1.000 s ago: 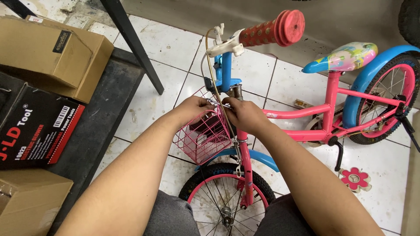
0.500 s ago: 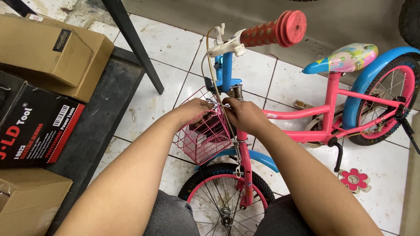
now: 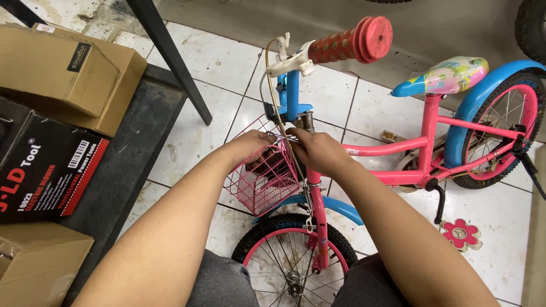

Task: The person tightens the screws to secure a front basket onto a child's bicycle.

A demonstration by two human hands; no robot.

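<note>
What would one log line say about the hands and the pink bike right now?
left hand: on basket rim | right hand: at bike stem beside basket | front wheel: between knees | boxes: left on floor

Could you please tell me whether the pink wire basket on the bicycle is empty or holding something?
Holding something: a dark, boxy object shows through the mesh of the pink wire basket; what it is, cannot tell.

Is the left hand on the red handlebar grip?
No, the left hand rests on the rim of the pink wire basket, well below the red grip.
</note>
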